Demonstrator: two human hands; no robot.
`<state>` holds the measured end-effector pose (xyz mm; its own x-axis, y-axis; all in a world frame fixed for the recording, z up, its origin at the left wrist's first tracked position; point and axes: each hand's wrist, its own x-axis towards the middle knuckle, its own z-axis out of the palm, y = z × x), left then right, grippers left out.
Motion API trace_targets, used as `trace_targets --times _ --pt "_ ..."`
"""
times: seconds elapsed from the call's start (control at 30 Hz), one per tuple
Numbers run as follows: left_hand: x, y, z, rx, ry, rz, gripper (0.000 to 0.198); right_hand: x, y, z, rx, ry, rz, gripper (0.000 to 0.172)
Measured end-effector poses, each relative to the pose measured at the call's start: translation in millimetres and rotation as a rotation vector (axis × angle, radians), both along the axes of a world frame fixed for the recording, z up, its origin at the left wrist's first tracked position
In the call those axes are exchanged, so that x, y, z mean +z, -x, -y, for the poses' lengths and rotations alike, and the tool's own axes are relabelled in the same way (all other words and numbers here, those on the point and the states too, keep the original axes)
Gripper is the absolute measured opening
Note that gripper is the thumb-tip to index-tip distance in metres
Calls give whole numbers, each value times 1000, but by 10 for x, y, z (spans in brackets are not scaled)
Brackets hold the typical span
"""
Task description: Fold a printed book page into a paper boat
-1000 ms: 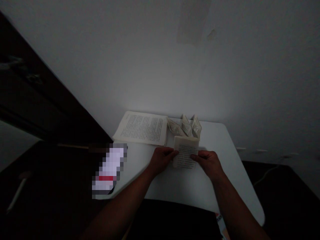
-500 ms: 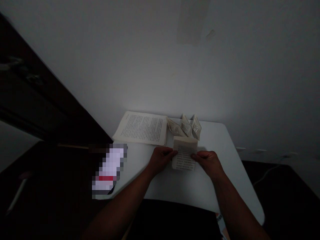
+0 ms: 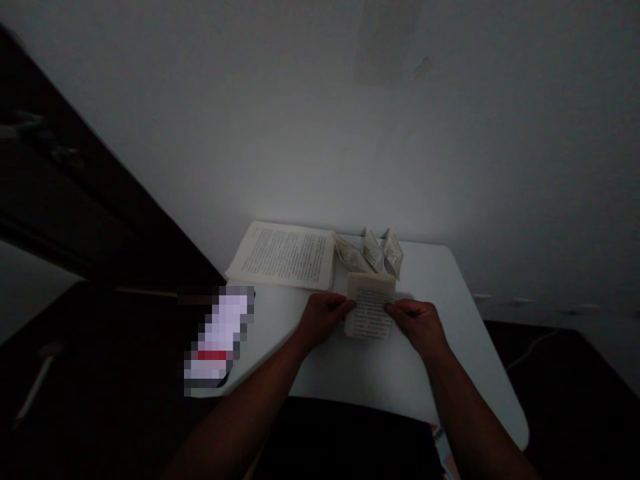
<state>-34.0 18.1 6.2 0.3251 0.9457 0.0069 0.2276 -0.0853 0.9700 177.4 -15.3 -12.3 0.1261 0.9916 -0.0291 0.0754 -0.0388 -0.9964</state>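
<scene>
Between my two hands is a small printed sheet of paper, upright and roughly square, with a plain band along its top. My left hand pinches its left edge between thumb and fingers. On the opposite edge, my right hand grips it the same way. Just behind the sheet stand three folded paper boats made of printed pages, side by side. The sheet hides part of their lower edges. To their left lies a stack of printed pages.
A white table with rounded corners stands against a grey wall. A phone with a blurred screen lies at the table's left edge. A dark door is at the left, and a cable runs at the right.
Almost nothing differs. My right hand's fingertips have shifted slightly to the right along the sheet's edge; the sheet stays in both hands.
</scene>
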Motion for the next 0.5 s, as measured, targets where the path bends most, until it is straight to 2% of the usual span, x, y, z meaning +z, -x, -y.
trace_targets --times 0.23,0.37,0.5 --pt "-69 5 -9 -18 32 31 29 -5 15 7 -7 -17 -53 17" --pt "-57 9 -5 -24 27 14 29 -20 15 7 -61 -21 -60 18" --pt "-62 2 -2 -18 54 24 28 -5 23 10 -46 -48 -51 19"
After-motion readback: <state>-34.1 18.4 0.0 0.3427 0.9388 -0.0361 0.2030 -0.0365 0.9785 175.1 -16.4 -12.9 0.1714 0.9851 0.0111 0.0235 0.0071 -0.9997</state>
